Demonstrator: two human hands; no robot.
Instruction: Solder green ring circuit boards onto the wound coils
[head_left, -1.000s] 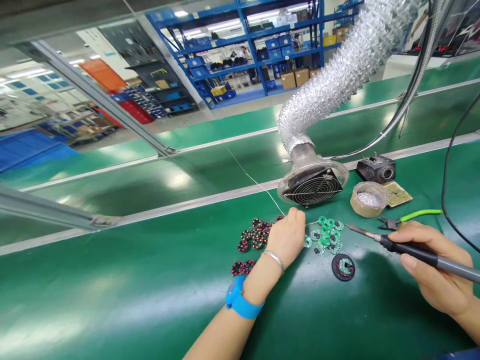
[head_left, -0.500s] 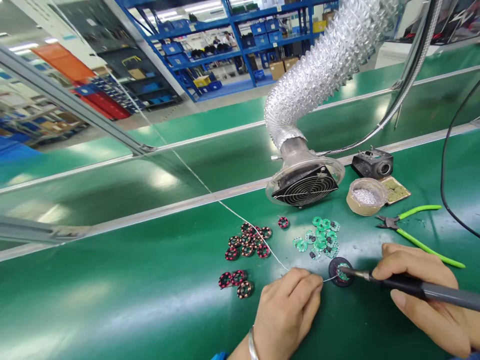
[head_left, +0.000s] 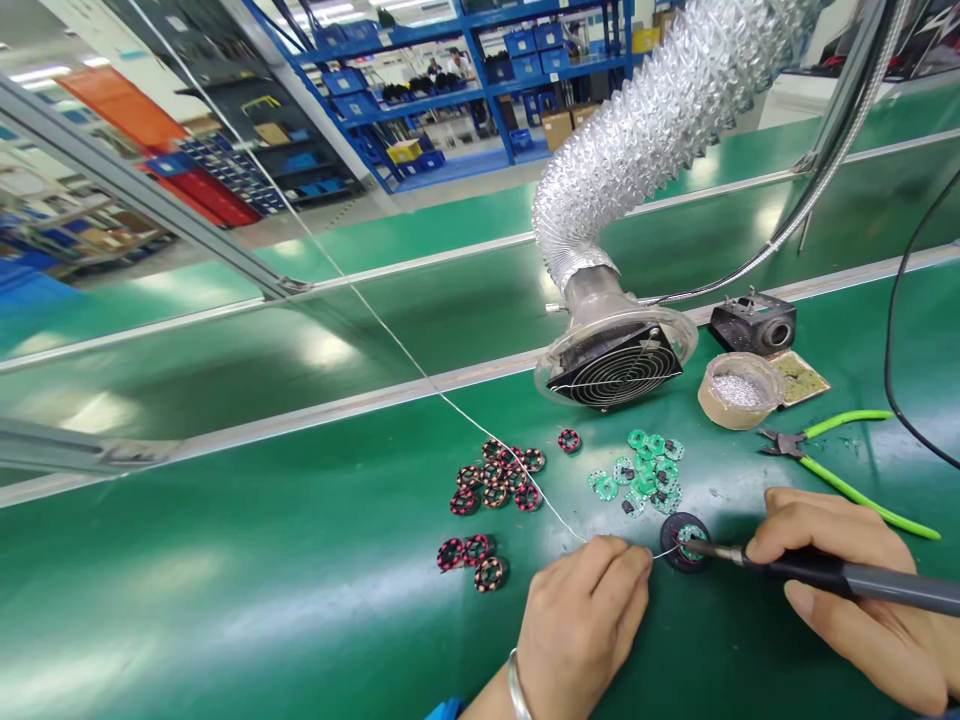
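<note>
My right hand (head_left: 847, 580) is closed round a soldering iron (head_left: 817, 572), its tip resting on a small green circuit board (head_left: 691, 541). That board sits in a round black holder (head_left: 681, 562) on the bench. Pinched in my left hand (head_left: 589, 610) is a thin solder wire (head_left: 541, 490); its short free end reaches the board by the iron's tip. The wire's other end runs up and left across the view. Several loose green ring boards (head_left: 646, 478) lie just behind the holder. Left of them are several small wound coils (head_left: 501, 472), with a few more coils (head_left: 477, 552) nearer me.
A fume extractor (head_left: 619, 365) on a silver duct hangs over the bench's back. To its right stand a tub of metallic bits (head_left: 739, 392), a tray of yellowish sponge (head_left: 801, 378) and a black iron stand (head_left: 752, 322). Green-handled cutters (head_left: 847, 470) lie beyond my right hand.
The whole view has shifted slightly. My left hand has edged a little to the right with the solder wire; the iron's tip stays on the board.
</note>
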